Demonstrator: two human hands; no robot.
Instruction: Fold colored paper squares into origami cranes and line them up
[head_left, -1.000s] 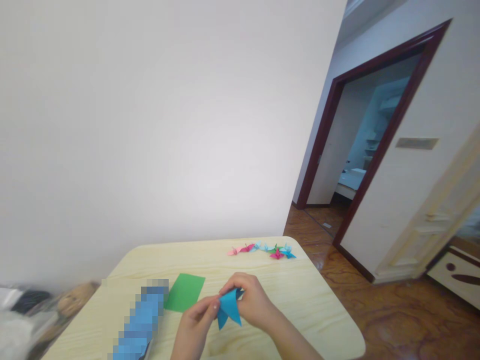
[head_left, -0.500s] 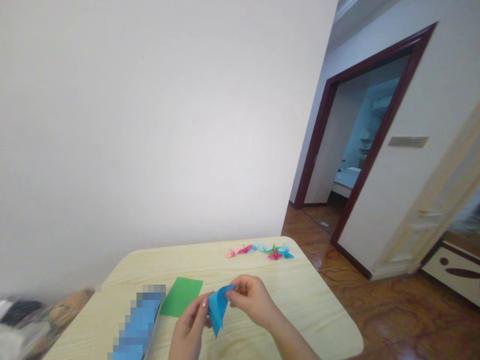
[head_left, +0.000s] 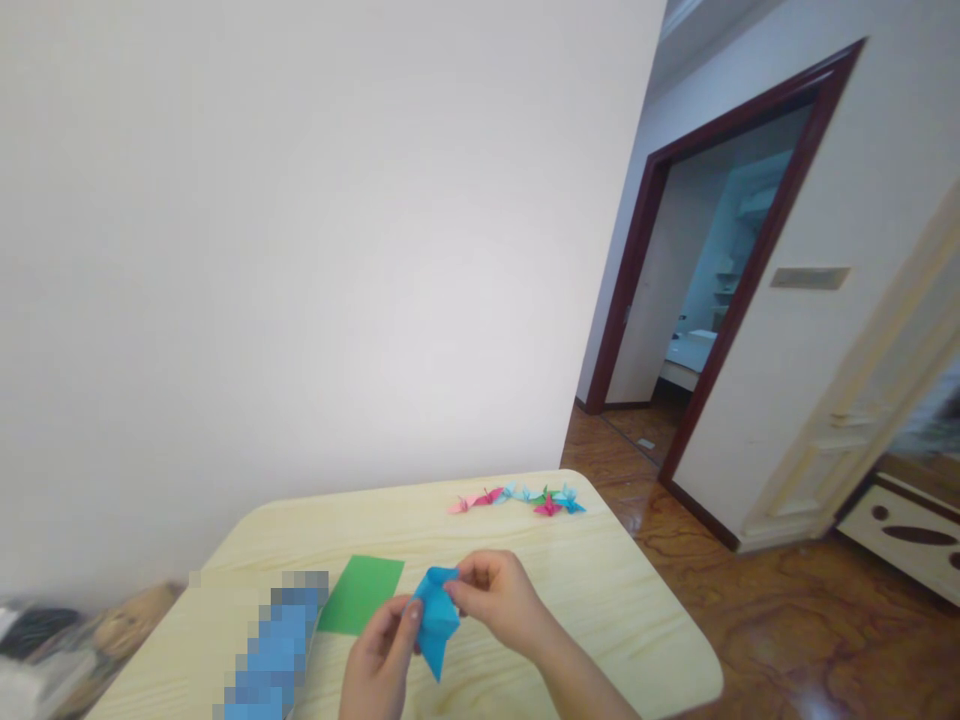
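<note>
A piece of folded blue paper [head_left: 437, 625] is held up over the near part of the table, its lower point hanging down. My left hand [head_left: 382, 650] pinches its left edge between thumb and fingers. With thumb and fingertips closed, my right hand [head_left: 495, 595] grips its upper right corner. Between the hands the paper bulges partly open at the top. Just behind my left hand a flat green sheet of paper [head_left: 364, 592] lies on the table.
Several small folded paper cranes [head_left: 549, 503] in pink, red, green and blue stand along the far right of the pale wooden table [head_left: 600, 600]. A pixelated blue object [head_left: 266, 655] lies at left. A white wall [head_left: 337, 250] rises behind; a doorway [head_left: 705, 270] is at right.
The blue paper has turned and spread wider between my hands, showing more of its face. My right fingers have shifted slightly left with its corner.
</note>
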